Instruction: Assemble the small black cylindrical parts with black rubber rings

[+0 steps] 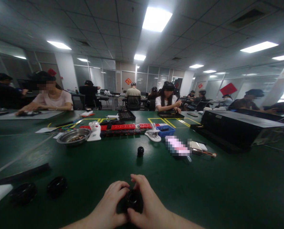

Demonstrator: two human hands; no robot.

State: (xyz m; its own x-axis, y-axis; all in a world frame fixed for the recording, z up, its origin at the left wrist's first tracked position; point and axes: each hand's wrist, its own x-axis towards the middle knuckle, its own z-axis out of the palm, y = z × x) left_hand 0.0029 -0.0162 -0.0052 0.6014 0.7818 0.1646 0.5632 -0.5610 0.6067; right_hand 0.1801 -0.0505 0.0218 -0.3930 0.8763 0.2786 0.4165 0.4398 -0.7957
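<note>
Fingers (141,182) of my left hand (113,198) and right hand (150,202) are gripping one black piece (133,199); three others (57,187) are sitting untouched.

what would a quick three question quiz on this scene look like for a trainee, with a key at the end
1. True or false: the metal bowl stands to the left of the blue tray in this view.
2. How many black round pieces lie to the left of the left hand?
3. Where is the black object nearest the right hand?
A) in the metal bowl
B) in the blue tray
C) between the left hand and the right hand

Key: 1. True; 2. Two; 3. C
</note>
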